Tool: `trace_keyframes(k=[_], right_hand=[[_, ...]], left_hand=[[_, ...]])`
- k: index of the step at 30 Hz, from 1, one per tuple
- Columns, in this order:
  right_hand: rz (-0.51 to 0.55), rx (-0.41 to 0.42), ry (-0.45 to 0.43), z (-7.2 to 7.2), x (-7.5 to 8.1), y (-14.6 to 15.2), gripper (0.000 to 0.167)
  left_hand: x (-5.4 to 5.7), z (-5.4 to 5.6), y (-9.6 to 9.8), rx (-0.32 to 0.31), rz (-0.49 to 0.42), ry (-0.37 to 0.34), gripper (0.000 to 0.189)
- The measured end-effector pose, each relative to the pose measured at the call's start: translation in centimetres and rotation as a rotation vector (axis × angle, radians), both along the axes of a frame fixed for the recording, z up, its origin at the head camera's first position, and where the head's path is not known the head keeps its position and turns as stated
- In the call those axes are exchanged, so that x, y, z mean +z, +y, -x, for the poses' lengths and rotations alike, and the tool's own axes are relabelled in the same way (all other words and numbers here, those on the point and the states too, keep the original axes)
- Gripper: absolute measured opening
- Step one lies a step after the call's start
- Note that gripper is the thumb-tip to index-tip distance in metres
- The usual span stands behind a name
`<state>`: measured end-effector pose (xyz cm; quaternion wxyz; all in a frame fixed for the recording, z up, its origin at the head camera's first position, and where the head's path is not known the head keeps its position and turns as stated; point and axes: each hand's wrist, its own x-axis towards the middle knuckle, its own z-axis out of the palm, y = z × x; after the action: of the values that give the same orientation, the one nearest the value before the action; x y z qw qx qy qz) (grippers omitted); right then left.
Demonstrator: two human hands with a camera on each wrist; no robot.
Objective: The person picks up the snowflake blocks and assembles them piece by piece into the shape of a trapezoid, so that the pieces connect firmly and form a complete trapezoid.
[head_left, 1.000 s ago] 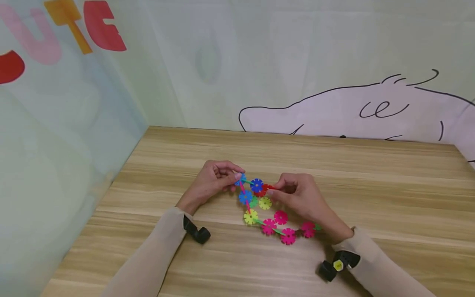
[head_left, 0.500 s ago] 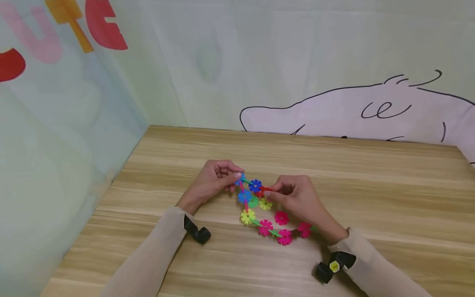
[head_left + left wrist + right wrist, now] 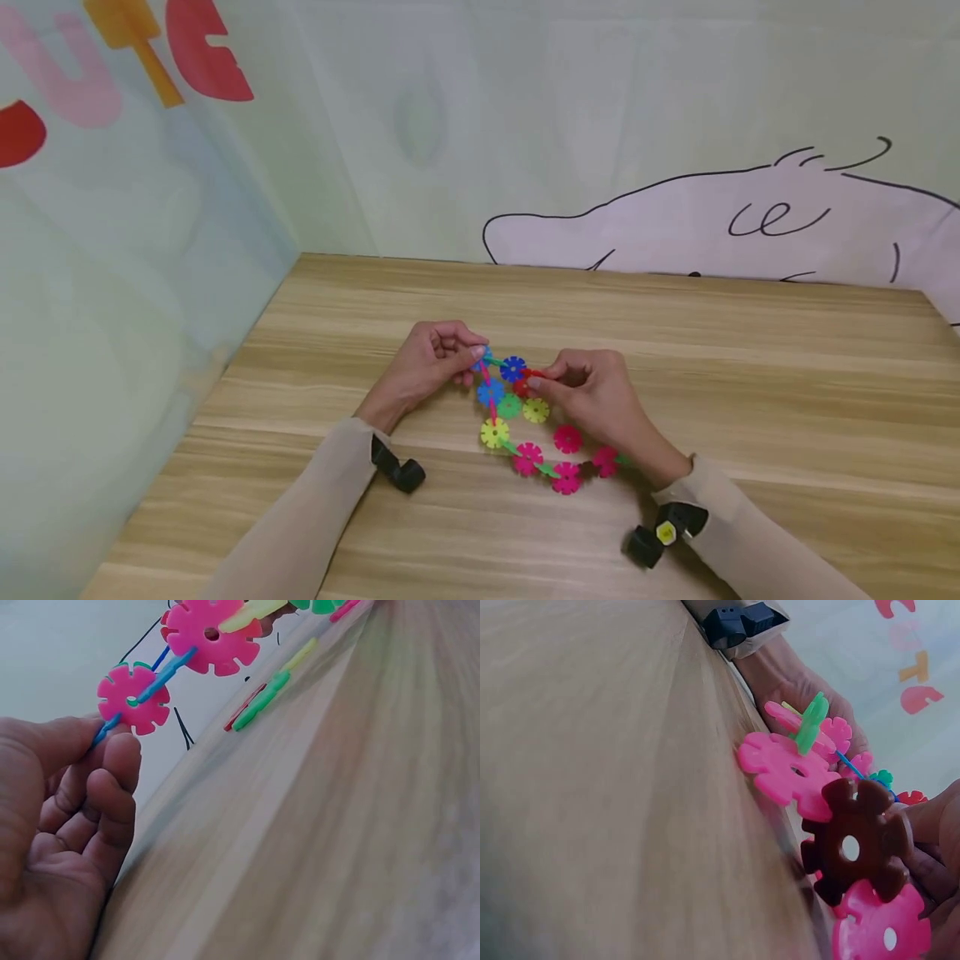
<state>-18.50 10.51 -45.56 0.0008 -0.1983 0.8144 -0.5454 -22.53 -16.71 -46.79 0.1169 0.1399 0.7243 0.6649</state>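
Note:
A chain of slotted plastic snowflake discs hangs between the two hands. My left hand (image 3: 435, 358) pinches a light blue snowflake disc (image 3: 105, 731) at the chain's upper left corner. My right hand (image 3: 600, 387) pinches a red snowflake disc (image 3: 522, 387), beside a dark blue disc (image 3: 513, 368) that follows a green edge-on one. From the left hand the chain runs down past a blue disc (image 3: 491, 392) to a yellow disc (image 3: 494, 433). It then bends right through several pink discs (image 3: 566, 478) and a brown disc (image 3: 851, 844). Its far end passes behind the right wrist.
Within the loop, a green disc (image 3: 509, 406), a pale yellow disc (image 3: 536, 410) and a pink disc (image 3: 567, 439) lie on the wooden table (image 3: 360, 300). A printed cloth wall (image 3: 420, 183) stands along the table's back and left edges.
My right hand has moved slightly left with the red disc, closer to the left hand. The chain's lower part has slid left too. The left hand has barely moved.

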Motion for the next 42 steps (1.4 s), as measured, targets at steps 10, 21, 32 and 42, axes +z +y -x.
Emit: trace_keyframes(k=[10, 21, 32, 42], right_hand=[[-0.023, -0.017, 0.022, 0.1, -0.1, -0.1, 0.014], [-0.066, 0.001, -0.048, 0.3, 0.8, -0.7, 0.007], [-0.117, 0.111, 0.033, 0.6, 0.7, -0.5, 0.010], [-0.333, 0.161, -0.035, 1.2, 0.7, 0.7, 0.032]], left_hand=[[0.1, -0.1, 0.1, -0.011, 0.014, 0.017, 0.018], [0.3, -0.2, 0.3, -0.012, 0.125, 0.116, 0.020], [0.3, -0.9, 1.5, -0.184, 0.148, 0.107, 0.023], [-0.1, -1.9, 0.0, -0.065, 0.174, 0.129, 0.024]])
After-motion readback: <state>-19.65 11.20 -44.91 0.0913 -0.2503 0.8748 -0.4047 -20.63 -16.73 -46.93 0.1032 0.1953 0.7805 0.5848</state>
